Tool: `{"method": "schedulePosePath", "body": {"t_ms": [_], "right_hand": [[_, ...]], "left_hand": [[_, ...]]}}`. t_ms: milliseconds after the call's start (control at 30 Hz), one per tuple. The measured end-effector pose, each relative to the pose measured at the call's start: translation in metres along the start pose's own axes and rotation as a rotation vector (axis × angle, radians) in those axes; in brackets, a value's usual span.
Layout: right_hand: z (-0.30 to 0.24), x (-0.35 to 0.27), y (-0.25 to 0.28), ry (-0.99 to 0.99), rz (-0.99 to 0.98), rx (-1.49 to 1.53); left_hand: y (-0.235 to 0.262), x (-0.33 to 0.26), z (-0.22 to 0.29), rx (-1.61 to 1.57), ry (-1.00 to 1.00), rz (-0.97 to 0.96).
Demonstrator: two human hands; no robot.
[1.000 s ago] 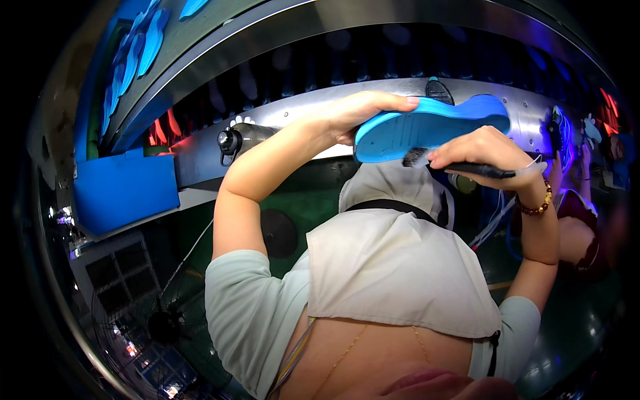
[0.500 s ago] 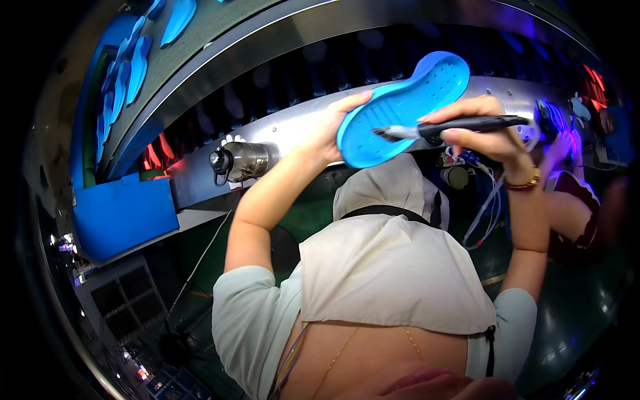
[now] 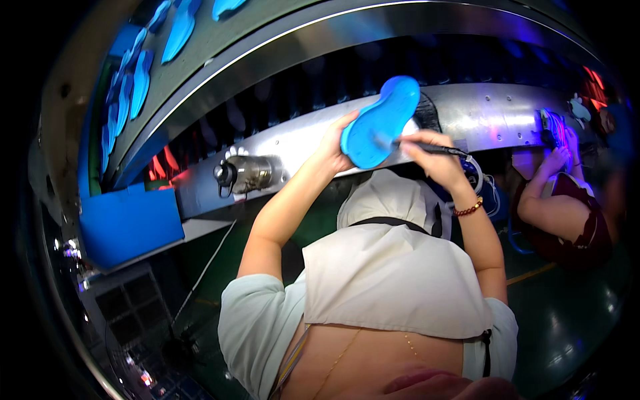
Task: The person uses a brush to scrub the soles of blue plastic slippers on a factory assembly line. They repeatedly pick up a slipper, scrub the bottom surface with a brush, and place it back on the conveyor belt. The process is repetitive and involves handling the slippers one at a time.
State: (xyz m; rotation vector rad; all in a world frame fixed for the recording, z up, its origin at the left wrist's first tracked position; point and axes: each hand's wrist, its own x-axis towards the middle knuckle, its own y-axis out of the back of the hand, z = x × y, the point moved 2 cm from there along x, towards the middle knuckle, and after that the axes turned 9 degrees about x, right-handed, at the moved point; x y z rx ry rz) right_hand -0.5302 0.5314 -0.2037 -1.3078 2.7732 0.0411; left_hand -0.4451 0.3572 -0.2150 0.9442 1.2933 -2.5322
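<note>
My left hand [image 3: 335,145] grips a blue shoe sole [image 3: 393,107] by its near left edge, tilted up above the metal ledge. In my right hand [image 3: 437,159] is a dark-handled brush [image 3: 435,148], with a pale tube curving off the back of its handle. Its blurred bristle end lies over the lower part of the sole; whether it touches the surface, I cannot tell. A dark patch [image 3: 429,112] shows on the ledge just behind the sole.
A metal ledge [image 3: 473,123] runs across in front, with a dark drink bottle [image 3: 250,175] at its left. More blue soles [image 3: 141,83] lie on the belt at upper left, above a blue box [image 3: 130,227]. Another person's hands [image 3: 559,157] work at the right.
The sole has come lower and been turned, its far end shifting left. My right hand and the brush have moved left and slightly down.
</note>
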Motion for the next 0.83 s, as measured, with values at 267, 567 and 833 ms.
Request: {"method": "schedulePosePath", "body": {"t_ms": [267,567,833], "right_hand": [[0.019,-0.036,0.079,0.102,0.867,0.665],[0.069,-0.092,0.090,0.037,1.070,0.834],[0.060,-0.092,0.079,-0.040,0.923,0.923]], "left_hand": [[0.012,-0.005,0.003,0.133,0.224,0.190],[-0.146,0.046,0.076,0.141,-0.197,-0.334],[-0.237,0.244,0.171,-0.280,-0.548,-0.252]]}}
